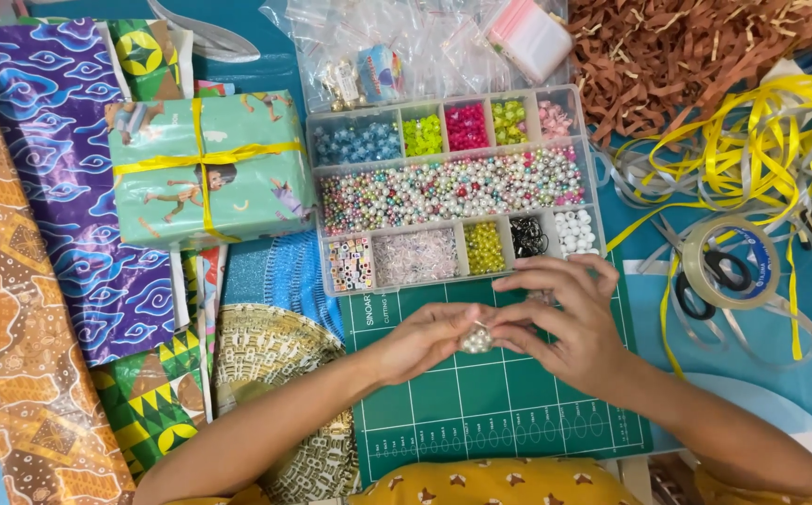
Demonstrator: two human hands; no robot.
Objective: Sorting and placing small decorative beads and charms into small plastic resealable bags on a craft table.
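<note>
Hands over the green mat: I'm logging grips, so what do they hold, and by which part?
Both the left hand and the right hand pinch a small cluster of pearly beads by its opposite sides with their fingertips.

Two hands: left hand (pixel 422 339), right hand (pixel 563 323). One clear bead box (pixel 453 192), eleven compartments: five small on the top row, one long in the middle, five on the bottom row. Beads too many to count. One wrapped gift (pixel 208 166), one yellow ribbon (pixel 202 157) tied round it. One green cutting mat (pixel 490 397). One tape roll (pixel 732 263). One pair of scissors (pixel 705 281). One heap of brown paper shreds (pixel 696 51). Small plastic bags (pixel 425 42), several, overlapping, number unclear.
</note>
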